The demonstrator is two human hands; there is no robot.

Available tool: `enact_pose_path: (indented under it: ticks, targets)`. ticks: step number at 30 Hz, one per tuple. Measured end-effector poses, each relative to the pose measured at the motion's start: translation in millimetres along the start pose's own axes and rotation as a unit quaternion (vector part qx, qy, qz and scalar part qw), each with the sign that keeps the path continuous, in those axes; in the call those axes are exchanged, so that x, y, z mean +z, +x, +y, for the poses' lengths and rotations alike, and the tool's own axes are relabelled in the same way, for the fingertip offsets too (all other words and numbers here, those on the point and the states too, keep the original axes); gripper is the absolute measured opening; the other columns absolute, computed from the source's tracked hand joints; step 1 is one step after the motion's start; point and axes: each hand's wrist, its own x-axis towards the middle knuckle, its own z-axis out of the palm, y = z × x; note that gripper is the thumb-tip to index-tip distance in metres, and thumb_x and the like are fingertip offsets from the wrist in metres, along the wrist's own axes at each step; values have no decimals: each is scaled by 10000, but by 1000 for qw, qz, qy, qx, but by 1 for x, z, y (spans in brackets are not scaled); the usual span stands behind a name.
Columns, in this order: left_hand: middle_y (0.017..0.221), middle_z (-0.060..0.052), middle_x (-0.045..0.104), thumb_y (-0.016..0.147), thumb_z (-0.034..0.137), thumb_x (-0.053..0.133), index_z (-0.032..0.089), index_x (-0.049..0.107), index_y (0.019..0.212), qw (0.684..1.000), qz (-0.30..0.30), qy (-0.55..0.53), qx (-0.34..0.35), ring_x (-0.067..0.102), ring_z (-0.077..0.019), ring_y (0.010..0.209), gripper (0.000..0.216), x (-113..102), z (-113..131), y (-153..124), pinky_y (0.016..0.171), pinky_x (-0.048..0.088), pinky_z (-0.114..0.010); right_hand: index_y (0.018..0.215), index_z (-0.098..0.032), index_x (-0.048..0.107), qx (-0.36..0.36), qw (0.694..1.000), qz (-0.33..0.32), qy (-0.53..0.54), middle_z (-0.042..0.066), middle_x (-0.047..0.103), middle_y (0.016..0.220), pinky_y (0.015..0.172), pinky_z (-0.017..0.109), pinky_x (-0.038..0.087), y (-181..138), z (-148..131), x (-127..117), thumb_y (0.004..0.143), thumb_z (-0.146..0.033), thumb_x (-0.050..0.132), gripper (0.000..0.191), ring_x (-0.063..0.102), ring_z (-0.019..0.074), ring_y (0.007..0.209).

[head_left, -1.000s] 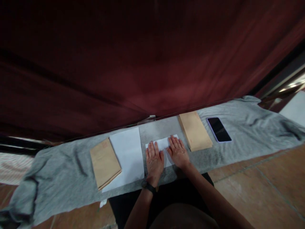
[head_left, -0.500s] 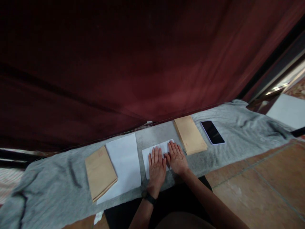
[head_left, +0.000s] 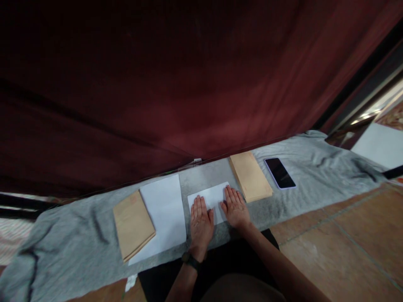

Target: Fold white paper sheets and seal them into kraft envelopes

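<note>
A folded sheet of white paper (head_left: 214, 197) lies on the grey cloth in front of me. My left hand (head_left: 201, 222) rests flat on its left part, fingers stretched out and pointing away from me. On the right end of the paper, my right hand (head_left: 235, 208) presses down flat, with the thumb held apart from the fingers. Between the two hands the paper's middle shows. Just right of my right hand is a stack of brown envelopes (head_left: 251, 177). Larger white sheets (head_left: 166, 214) lie left of my left hand, partly covered by another stack of brown envelopes (head_left: 134, 224).
A phone (head_left: 279, 173) with a dark screen lies right of the right-hand envelopes. The grey cloth (head_left: 327, 167) covers a long narrow surface, wrinkled at both ends. A dark red curtain (head_left: 201, 105) hangs behind it. Tiled floor (head_left: 333, 239) shows at the lower right.
My left hand has slid left across the folded paper, away from my right hand, so more of the paper's middle shows. My right hand has shifted slightly right.
</note>
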Motion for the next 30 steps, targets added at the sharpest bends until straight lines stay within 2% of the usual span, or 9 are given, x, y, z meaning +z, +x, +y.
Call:
enact_pose_path:
  ticks: [6,11,14,30]
  targets:
    - [1601,-219,337,1020,310,334,24,265,1551,1000,-11,0,-4,244,-286,1523,607,-3,3,2,1218,309,-504,1575,-81,283,-9,1000,-8,9,169,417,1566,1200,488,295,-21,-5,-18,1034,-330,402,607,398,292,1450]
    - [1612,-225,302,1021,320,345,26,282,1546,1000,-30,9,5,217,-296,1530,605,-4,4,2,1223,288,-516,1508,-203,451,-88,993,-61,44,76,428,1575,1217,473,281,-36,-21,-34,1038,-337,426,489,416,256,1439]
    - [1618,-223,289,1019,325,353,31,285,1547,999,-34,9,-1,219,-297,1529,608,-4,4,2,1224,284,-512,1480,-205,490,-95,992,-68,45,88,439,1566,1213,477,289,-39,-22,-37,1035,-355,453,471,440,254,1423]
    - [1621,-194,303,1023,324,347,70,285,1558,1000,-19,-22,-10,207,-290,1534,596,-3,4,2,1221,290,-525,1607,-97,166,-65,996,-59,-6,166,331,1612,1209,471,294,-65,11,-42,1034,-432,430,714,365,288,1470]
